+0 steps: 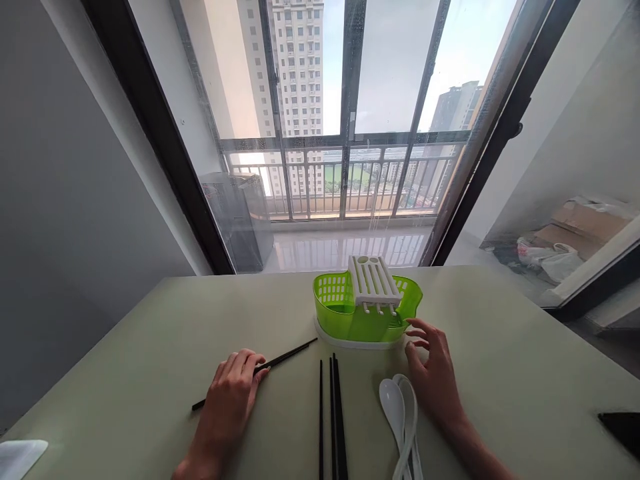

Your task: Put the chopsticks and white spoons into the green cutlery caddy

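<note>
My left hand is closed round black chopsticks, which slant across the table and stick out on both sides of my fingers. My right hand is at the right end of a green utensil basket, its fingers curved and apart with nothing in them. Whether the fingertips touch the basket I cannot tell. Over the basket's middle sits a white slotted rack with small hooks at its front. More black chopsticks lie lengthwise in front of the basket. White spoons lie overlapping beside my right forearm.
The pale table reaches back to a glass sliding door. A white object is at the left edge and a dark one at the right edge. Beyond the glass are a grey cabinet and cardboard with plastic bags.
</note>
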The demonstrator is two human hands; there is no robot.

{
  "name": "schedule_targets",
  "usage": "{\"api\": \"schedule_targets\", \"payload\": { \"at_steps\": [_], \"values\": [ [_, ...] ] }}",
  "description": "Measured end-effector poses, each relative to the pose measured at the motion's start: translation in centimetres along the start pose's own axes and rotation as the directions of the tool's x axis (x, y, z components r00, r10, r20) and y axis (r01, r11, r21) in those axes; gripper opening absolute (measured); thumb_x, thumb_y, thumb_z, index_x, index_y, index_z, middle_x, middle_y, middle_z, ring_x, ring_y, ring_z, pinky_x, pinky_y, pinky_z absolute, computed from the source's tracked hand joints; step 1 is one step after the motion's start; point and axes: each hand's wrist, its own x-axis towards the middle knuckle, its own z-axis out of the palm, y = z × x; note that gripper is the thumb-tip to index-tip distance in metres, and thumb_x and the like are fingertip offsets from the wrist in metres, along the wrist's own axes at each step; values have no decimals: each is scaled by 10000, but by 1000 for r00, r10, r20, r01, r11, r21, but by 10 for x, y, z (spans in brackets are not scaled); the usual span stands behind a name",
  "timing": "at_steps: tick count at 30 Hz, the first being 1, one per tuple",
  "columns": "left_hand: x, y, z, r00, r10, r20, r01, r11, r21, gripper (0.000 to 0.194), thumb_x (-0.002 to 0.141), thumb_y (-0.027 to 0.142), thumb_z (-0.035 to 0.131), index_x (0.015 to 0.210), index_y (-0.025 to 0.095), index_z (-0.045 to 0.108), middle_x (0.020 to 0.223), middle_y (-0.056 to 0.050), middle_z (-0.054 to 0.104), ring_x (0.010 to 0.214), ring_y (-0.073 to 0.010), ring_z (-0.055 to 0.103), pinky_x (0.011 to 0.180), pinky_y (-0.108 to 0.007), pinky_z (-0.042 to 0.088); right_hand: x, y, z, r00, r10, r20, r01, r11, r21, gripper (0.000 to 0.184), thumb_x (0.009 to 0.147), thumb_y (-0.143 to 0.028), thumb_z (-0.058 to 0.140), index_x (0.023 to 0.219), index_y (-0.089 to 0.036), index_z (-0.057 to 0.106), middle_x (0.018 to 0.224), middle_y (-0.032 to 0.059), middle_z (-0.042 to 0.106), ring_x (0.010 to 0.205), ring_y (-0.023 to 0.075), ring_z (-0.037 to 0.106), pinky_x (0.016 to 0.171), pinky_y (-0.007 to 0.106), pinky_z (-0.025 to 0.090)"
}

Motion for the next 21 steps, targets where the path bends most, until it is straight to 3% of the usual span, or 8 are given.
{"api": "schedule_targets", "payload": {
  "at_steps": [13, 21],
  "values": [
    [-1, 0, 2, 999, -32, 21, 33, 999, -2, 362, 1087, 426, 389, 952, 224, 658, 940, -55, 715, 844, -249, 663, 792, -386, 504, -1, -2, 0, 1000, 13, -12, -13, 1000, 4, 323, 968, -379, 523, 1267, -279, 593, 1257, 105, 539, 1030, 250, 656, 773, 422, 600],
    [-5, 2, 9, 1000, -1, -16, 1, 1000, 19, 342, 1093, 405, 365, 964, 215, 619, 949, -70, 688, 851, -260, 664, 780, -398, 530, -3, -3, -4, 994, 29, -105, -30, 1000, -6, 426, 943, -349, 524, 1362, -278, 555, 1303, 104, 479, 1046, 245, 658, 800, 419, 590]
  ]
}}
